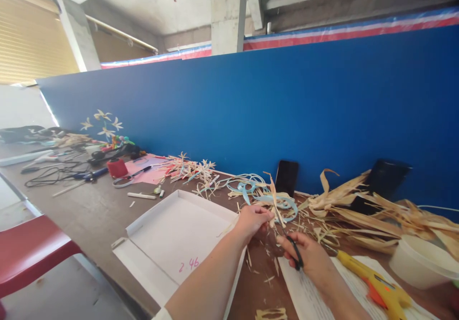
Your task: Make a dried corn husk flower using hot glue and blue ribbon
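Note:
My left hand [254, 220] is closed in a pinch on a strip of dried husk [273, 191], which stands up from the fingers. My right hand [304, 250] grips black-handled scissors [296, 253]. The scissor blades point up toward the husk beside my left fingertips; whether they touch it I cannot tell. Behind the hands lies a tangle of pale blue ribbon [287, 205] and husk strips. Small husk scraps [268, 279] are scattered on the brown table below.
A white open box [179, 234] lies left of my hands. At right are a yellow glue gun [380, 282] on printed paper [297, 286], a white tub [418, 262] and dried husks [387, 215]. Phones [287, 176] lean on the blue partition [251, 110]. Husk flowers [103, 124] stand far left.

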A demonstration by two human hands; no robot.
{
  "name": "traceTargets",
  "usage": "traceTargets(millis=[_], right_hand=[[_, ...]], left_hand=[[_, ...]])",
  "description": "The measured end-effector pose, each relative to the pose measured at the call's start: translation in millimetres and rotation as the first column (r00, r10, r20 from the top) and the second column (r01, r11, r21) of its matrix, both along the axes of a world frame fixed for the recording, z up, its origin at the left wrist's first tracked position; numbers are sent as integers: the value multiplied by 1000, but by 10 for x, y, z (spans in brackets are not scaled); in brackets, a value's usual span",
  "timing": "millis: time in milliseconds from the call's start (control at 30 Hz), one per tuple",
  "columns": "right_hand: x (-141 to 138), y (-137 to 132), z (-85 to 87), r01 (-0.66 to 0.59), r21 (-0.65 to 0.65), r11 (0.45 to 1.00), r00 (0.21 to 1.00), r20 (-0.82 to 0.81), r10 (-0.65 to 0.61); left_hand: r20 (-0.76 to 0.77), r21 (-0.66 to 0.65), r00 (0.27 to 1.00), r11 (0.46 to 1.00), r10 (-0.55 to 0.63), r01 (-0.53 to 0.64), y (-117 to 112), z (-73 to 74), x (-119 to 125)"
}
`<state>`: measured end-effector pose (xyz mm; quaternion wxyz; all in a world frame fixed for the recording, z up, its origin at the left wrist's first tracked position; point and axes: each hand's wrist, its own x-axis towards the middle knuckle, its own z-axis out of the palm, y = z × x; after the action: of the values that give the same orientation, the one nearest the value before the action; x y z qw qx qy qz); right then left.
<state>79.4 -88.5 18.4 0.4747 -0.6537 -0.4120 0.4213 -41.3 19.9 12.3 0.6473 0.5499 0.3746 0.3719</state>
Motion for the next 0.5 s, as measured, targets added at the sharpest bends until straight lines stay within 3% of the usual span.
traceTargets(millis=[200,500], right_hand=[[10,-36,47,-88,-13,996,991,-103,86],[49,-24,-48,-117,-41,992,979,-173,108]], left_hand=[[145,-181,985,976,-97,122,17,13,-53],[156,-186,983,974,-99,127,10,23,-36]])
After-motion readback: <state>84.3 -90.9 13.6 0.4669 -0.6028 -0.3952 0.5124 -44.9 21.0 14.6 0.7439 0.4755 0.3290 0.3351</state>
